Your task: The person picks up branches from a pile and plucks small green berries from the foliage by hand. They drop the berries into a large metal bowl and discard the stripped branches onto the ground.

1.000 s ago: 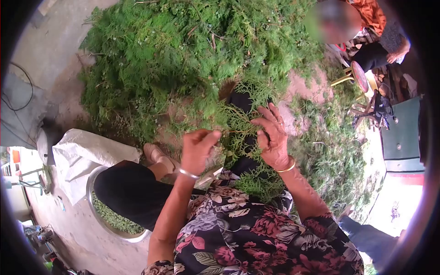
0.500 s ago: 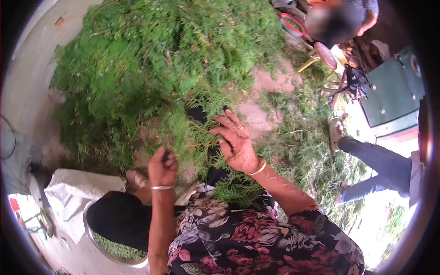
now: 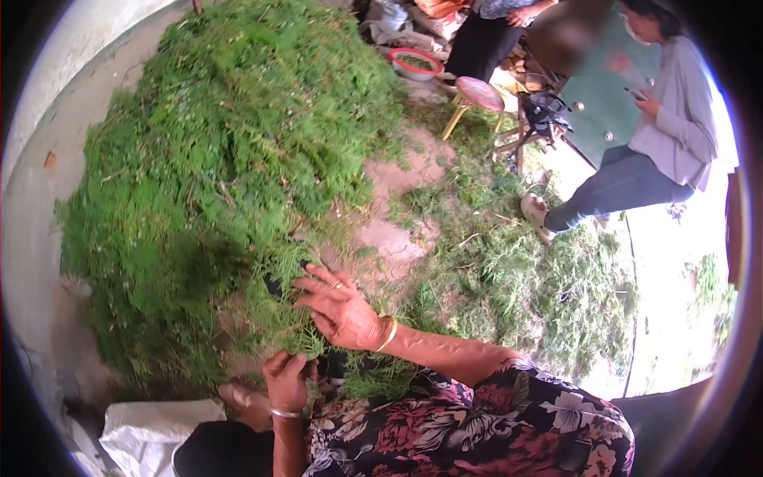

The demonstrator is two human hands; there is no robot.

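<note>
Far off, a pink-topped stool on yellow legs, near a red-rimmed basin. Further right, a person in a grey top. Bottom left, a white sack.

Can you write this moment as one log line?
left hand: closed on green sprigs | right hand: open, spread on green sprigs | green pile: in front

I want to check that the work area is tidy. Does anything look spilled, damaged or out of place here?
Loose green sprigs lie strewn over the ground to the right of the big pile, up to a standing person's shoe. Nothing looks damaged, and the stool stands upright.
</note>
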